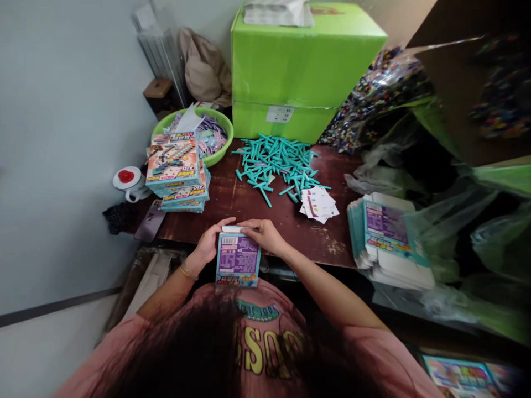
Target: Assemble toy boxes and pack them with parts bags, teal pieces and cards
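Between my hands, at the table's front edge, is a small purple and teal cardboard box (238, 257) with its printed back turned up. My left hand (210, 241) grips the box's upper left side, thumb and fingers around the corner. Across the top end, the fingers of my right hand (265, 235) press on the white flap (233, 229). Just beyond lies a heap of teal plastic hammer-shaped pieces (276, 160). Beside the heap is a small pile of printed paper slips (318, 203).
Stacked finished-looking boxes (174, 166) stand at left before a green basket (226, 146) of small packets. Flat unfolded boxes (390, 237) lie at right. A phone (150, 221) and lidded cup (135, 185) sit far left. A large green carton (298, 72) and bagged beads (373, 94) stand behind.
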A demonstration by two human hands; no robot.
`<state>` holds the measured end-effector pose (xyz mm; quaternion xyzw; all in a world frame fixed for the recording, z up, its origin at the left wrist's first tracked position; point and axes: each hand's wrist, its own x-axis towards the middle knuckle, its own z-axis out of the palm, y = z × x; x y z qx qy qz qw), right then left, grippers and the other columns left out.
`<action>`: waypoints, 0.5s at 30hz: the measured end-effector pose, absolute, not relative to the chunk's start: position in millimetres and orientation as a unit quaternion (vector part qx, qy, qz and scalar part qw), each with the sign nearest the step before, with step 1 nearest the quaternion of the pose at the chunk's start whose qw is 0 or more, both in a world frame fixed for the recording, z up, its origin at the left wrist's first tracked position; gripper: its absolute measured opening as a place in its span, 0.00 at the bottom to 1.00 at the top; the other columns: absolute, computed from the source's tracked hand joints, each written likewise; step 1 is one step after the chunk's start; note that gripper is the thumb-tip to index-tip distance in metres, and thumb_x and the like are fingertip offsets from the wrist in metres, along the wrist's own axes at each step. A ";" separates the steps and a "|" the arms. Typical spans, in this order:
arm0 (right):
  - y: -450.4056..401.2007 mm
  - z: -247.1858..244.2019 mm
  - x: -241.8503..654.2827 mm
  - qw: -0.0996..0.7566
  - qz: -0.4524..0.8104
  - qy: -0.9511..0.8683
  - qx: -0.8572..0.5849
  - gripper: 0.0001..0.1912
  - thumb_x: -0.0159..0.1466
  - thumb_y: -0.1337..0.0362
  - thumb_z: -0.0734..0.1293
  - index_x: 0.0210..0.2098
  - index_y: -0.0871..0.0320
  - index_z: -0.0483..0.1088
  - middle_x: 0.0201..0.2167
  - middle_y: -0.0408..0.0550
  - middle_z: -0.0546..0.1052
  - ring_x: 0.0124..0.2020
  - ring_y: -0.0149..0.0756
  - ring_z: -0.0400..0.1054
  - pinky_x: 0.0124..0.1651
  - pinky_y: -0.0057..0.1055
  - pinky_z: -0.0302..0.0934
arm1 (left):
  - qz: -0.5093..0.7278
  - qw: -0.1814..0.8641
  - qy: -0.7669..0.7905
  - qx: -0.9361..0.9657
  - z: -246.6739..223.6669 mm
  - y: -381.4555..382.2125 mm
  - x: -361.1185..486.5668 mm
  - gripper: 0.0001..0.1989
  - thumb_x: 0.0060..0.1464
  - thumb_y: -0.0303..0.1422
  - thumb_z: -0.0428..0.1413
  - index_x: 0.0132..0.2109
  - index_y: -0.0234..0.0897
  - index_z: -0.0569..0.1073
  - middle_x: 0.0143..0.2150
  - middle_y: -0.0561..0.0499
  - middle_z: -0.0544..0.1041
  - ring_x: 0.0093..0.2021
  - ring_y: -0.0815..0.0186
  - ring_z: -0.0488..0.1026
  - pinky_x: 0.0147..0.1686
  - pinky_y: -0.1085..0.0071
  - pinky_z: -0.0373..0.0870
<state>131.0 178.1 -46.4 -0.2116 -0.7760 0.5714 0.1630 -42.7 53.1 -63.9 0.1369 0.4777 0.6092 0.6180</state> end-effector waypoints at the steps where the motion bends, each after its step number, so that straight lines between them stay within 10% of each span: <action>1: 180.3 -45.8 130.1 0.161 0.565 -0.783 -0.205 0.15 0.68 0.57 0.67 0.50 0.55 0.80 0.49 0.50 0.81 0.49 0.43 0.76 0.55 0.39 0.68 | 0.631 0.604 0.465 0.146 -64.9 51.1 -40.2 0.26 0.50 0.34 0.53 0.56 0.35 0.76 0.51 0.45 0.81 0.51 0.56 0.77 0.53 0.62 0.69; 11: 180.0 -28.6 141.4 0.078 0.492 -0.867 -0.030 0.21 0.72 0.56 0.63 0.61 0.52 0.71 0.62 0.52 0.73 0.65 0.43 0.65 0.66 0.41 0.60 | 0.650 0.283 0.610 0.354 -83.0 16.3 -24.4 0.17 0.65 0.40 0.50 0.36 0.38 0.78 0.51 0.45 0.78 0.53 0.57 0.73 0.55 0.62 0.66; 15: 166.6 -42.7 147.2 0.189 0.498 -0.840 -0.108 0.21 0.68 0.57 0.68 0.59 0.53 0.73 0.62 0.54 0.71 0.64 0.43 0.66 0.65 0.41 0.61 | 0.626 0.202 0.654 0.373 -84.5 10.4 -28.2 0.17 0.67 0.39 0.49 0.36 0.38 0.77 0.45 0.47 0.78 0.47 0.60 0.74 0.50 0.64 0.68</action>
